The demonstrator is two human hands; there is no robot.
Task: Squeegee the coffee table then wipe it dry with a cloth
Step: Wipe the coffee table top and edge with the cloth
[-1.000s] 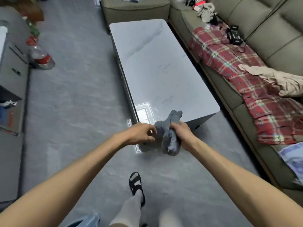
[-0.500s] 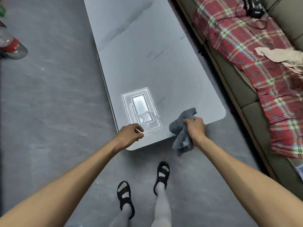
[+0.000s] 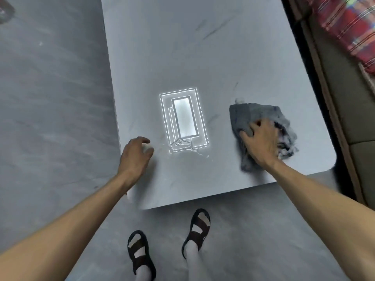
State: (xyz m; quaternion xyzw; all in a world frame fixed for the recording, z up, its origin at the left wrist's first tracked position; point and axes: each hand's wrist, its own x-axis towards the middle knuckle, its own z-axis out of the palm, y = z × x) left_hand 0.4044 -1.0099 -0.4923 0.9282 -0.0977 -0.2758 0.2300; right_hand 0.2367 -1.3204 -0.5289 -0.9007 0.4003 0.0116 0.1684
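The right hand (image 3: 261,142) presses flat on a gray cloth (image 3: 261,118) that lies bunched on the near right part of the table (image 3: 182,47). Its grip is on the cloth, fingers spread over the folds and curled into them, and the cloth spills out past the hand toward the table's rounded near right corner. The cloth's far edge lies straight across the top; its right side is rumpled and blurred.

The left hand (image 3: 136,154) sits at the near left edge of the table, grip loose and holding nothing, fingers half curled with the tips on or just above the surface; which of the 2 cannot be told.

Between the hands a bright rectangular reflection (image 3: 183,118) shines on the pale marbled top, and at its near end a small puddle of water (image 3: 181,146) glints, closer to the left hand than to the cloth.

Below the table's near edge, 2 feet in black sandals (image 3: 195,228) and white socks stand on the gray floor (image 3: 50,98). At the right edge runs a sofa (image 3: 345,98) with a red plaid blanket (image 3: 345,23) on it
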